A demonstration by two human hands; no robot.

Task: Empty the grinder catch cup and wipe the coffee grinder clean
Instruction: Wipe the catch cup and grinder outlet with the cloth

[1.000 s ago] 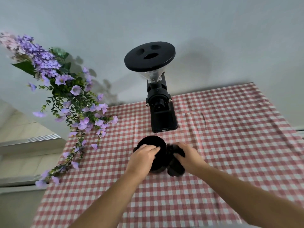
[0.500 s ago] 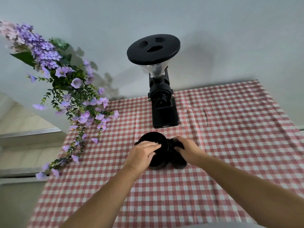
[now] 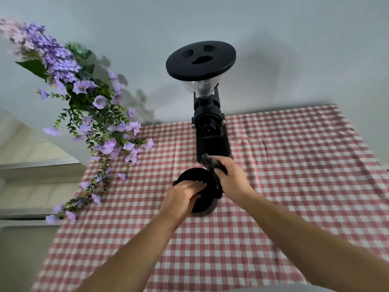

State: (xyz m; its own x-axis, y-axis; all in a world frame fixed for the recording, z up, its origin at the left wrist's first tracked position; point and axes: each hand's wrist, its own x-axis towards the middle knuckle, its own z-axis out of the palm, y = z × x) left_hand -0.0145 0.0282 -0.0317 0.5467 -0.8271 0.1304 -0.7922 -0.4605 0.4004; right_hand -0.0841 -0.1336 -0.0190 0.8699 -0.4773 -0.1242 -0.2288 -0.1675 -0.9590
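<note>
- Head view: the left hand is curled over the near-left rim of the cup, fingers hooked on the edge, holding it on the tablecloth at about 6 o'clock from the grinder.
- A second ago both hands sat low at the cup, the right one closed on the dark cloth beside it. Now the right hand has risen toward 12 o'clock, fist shut round the cloth, which hangs from it in a strip down past the cup's right side. The top of the bunch is just in front of the grinder's base; whether it touches is hard to tell.
- The left hand has barely moved; its grip on the cup looks the same.
- My reading: the cloth work at the cup looks finished, or paused, and wiping the grinder body comes next. Whether the cup is emptied I cannot tell; its inside is black and shows nothing.
- The grinder stands upright at the cloth's far edge, black lid on the clear hopper, dial facing the camera.
- Purple flowers hang at 9 to 10 o'clock, well apart from the hands.
- Writing: none readable now. The low front of the grinder is covered by the cloth and hand, and no brand shows on the cup or lid.
</note>
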